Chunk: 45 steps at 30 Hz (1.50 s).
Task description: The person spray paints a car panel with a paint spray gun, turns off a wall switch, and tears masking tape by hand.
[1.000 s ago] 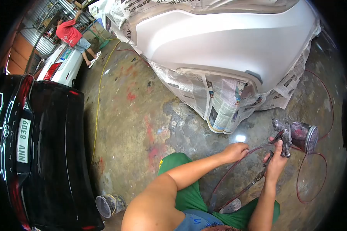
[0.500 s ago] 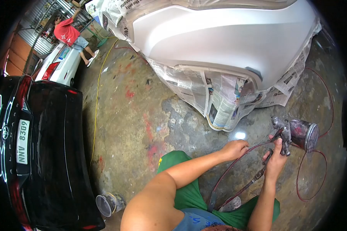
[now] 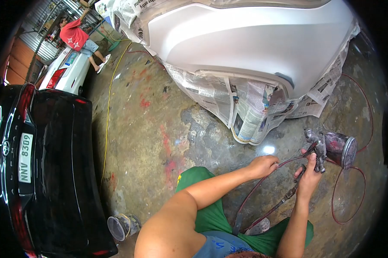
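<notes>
My right hand (image 3: 308,177) is wrapped around the handle of a paint spray gun (image 3: 319,151), with a paint-stained cup (image 3: 341,149) on its right side. A dark red air hose (image 3: 269,211) runs up to the gun's handle. To the left, my left hand (image 3: 264,167) is closed on a loop of the hose. Beyond both hands stands a car body panel (image 3: 241,45) with a silvery-white coat. Newspaper masking (image 3: 250,118) hangs around its lower edge. The gun is apart from the panel.
A black car (image 3: 69,172) stands at left, with a stained bucket (image 3: 124,227) near its corner. Behind it are a white car (image 3: 71,71) and a person in red (image 3: 75,36). A yellow cord (image 3: 108,107) and more red hose (image 3: 366,180) lie on the concrete floor (image 3: 142,142).
The view has shifted very slightly. Both hands keep their hold, and the spray gun stays in nearly the same place.
</notes>
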### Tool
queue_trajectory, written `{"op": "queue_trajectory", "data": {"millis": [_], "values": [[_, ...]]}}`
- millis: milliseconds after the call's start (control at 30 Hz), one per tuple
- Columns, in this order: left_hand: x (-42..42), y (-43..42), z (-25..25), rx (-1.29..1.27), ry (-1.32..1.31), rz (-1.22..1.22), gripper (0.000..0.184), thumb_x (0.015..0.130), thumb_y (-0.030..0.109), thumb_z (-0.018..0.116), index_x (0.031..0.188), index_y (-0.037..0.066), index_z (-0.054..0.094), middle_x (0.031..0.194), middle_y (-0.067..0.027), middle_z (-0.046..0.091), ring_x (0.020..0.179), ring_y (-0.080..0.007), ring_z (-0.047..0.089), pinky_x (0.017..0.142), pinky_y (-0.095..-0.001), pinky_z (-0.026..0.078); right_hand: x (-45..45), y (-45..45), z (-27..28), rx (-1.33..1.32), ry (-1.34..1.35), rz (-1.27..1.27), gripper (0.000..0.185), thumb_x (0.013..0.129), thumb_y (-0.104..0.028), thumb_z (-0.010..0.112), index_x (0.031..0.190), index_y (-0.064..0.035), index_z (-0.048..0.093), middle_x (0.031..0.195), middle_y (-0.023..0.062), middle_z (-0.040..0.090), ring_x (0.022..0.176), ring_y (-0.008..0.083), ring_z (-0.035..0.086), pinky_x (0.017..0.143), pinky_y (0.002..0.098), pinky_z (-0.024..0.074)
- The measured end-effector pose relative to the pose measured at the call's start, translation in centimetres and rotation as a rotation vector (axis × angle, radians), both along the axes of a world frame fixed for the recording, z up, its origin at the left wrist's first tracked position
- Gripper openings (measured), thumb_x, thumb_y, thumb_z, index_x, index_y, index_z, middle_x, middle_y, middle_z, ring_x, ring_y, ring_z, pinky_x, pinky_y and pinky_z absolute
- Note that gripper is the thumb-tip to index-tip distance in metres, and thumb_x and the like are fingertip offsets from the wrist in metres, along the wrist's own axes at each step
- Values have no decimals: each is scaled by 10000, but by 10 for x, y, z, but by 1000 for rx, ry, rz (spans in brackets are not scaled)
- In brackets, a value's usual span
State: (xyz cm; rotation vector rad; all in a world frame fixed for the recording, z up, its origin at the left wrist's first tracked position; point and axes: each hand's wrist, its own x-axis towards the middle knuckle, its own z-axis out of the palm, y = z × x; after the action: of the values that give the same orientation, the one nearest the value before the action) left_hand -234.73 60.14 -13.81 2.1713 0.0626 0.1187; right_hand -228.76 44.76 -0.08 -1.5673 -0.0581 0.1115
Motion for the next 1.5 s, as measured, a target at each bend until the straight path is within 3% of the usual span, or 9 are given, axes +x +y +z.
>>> {"op": "queue_trajectory", "data": {"millis": [500, 600, 700, 767, 800, 900, 1100, 1200, 1500], "values": [[3, -4, -8, 1, 15, -18, 241, 925, 221, 629, 1076, 45, 693, 1055, -165, 706, 993, -399, 660, 846, -491, 526, 0, -2, -3, -22, -1, 6, 482, 1043, -410, 555, 1255, 20, 598, 1108, 132, 711, 462, 97, 507, 416, 241, 404], [4, -7, -14, -12, -26, -28, 209, 937, 222, 644, 1032, 41, 688, 1006, -168, 702, 920, -355, 676, 801, -454, 532, -1, -3, -5, -26, -2, 7, 489, 1045, -416, 547, 1257, 22, 593, 1116, 142, 711, 465, 99, 509, 420, 242, 403], [5, -9, 13, -240, 236, -111, 186, 972, 213, 641, 1005, 32, 666, 901, -114, 693, 801, -233, 661, 723, -374, 524, -1, -4, -4, -3, 4, 13, 487, 1047, -415, 541, 1258, 22, 583, 1117, 154, 711, 475, 98, 512, 424, 241, 402], [3, -20, 9, -672, 285, -203, 190, 989, 221, 638, 1027, 35, 644, 899, -64, 669, 803, -156, 618, 715, -318, 503, -2, -5, -7, 17, 2, 15, 485, 1049, -414, 541, 1259, 22, 574, 1114, 159, 711, 480, 96, 511, 427, 239, 403], [2, -25, 7, -888, 306, -245, 193, 998, 225, 637, 1038, 36, 633, 898, -40, 658, 803, -117, 597, 712, -290, 493, -2, -6, -9, 28, -1, 25, 477, 1050, -409, 541, 1255, 20, 573, 1110, 157, 712, 490, 91, 511, 432, 236, 401], [-2, -34, 26, -1127, 180, -364, 199, 999, 207, 635, 1105, 41, 604, 958, -2, 627, 862, -92, 579, 741, -272, 489, -3, -7, -13, 48, -10, 55, 450, 1054, -395, 543, 1239, 14, 574, 1096, 146, 716, 523, 75, 509, 448, 230, 397], [-8, -30, 49, -1192, 289, -315, 175, 993, 178, 637, 1107, 48, 604, 1016, 1, 625, 921, -95, 592, 776, -267, 498, -9, -5, -16, -24, -13, 37, 396, 1049, -381, 565, 1115, 3, 637, 1039, 94, 729, 555, 47, 504, 464, 227, 387], [-5, -33, 32, -1134, 321, -436, 163, 994, 172, 634, 1106, 55, 613, 1019, 1, 639, 900, -91, 602, 761, -287, 520, -12, -4, -3, 22, 58, 53, 374, 1034, -374, 599, 1072, -5, 646, 999, 76, 730, 529, 43, 494, 460, 229, 382], [-4, -34, 39, -1132, 413, -398, 149, 1007, 189, 626, 1007, 41, 636, 955, -30, 677, 883, -126, 641, 792, -296, 531, -11, -2, -1, 131, 118, 34, 321, 976, -301, 703, 1111, -21, 621, 904, 22, 686, 574, 46, 506, 518, 239, 417]]}}
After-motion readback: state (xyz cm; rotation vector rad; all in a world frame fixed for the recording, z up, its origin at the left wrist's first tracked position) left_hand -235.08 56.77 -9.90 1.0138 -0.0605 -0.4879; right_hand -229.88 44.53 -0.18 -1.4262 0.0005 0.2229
